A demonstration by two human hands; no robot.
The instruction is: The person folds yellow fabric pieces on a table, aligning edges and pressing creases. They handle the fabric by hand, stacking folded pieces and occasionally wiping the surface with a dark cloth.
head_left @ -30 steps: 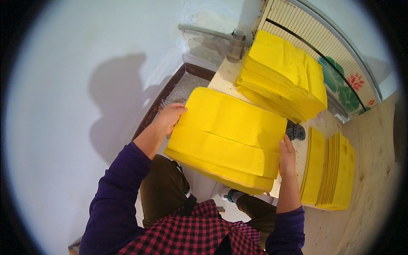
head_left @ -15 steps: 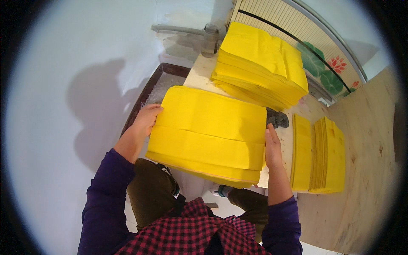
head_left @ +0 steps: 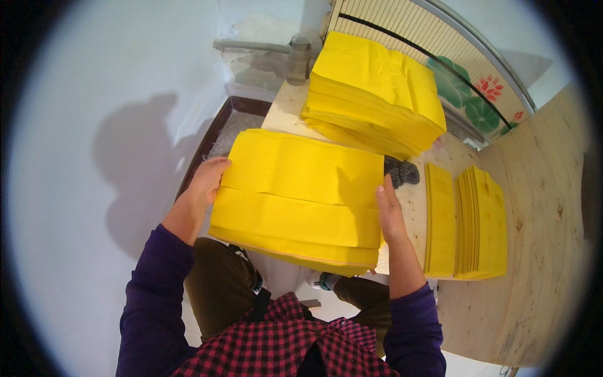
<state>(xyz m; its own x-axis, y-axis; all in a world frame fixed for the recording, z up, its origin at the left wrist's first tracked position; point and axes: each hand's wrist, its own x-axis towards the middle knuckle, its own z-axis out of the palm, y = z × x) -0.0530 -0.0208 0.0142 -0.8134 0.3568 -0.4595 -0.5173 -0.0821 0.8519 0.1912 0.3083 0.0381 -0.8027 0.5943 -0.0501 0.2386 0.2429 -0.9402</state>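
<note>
A thick stack of folded yellow cloth sheets lies in front of me at the near end of the wooden table, its lower layers hanging toward my knees. At its left edge my left hand is closed on the side, the fingertips partly hidden behind the cloth. My right hand grips the opposite edge, thumb up along the side and the other fingers mostly out of sight. Between the two hands the top sheet lies fairly flat, with a fold line across it.
Behind stands a taller yellow cloth pile, next to a clear jar. A dark grey glove-like cloth lies on the table. Narrower yellow stacks stand at right, beside a wooden board. The wall rises at left.
The view has shifted slightly, so everything sits a little further left. Both hands keep their hold on the yellow stack's edges; the right hand sits slightly higher along its side.
</note>
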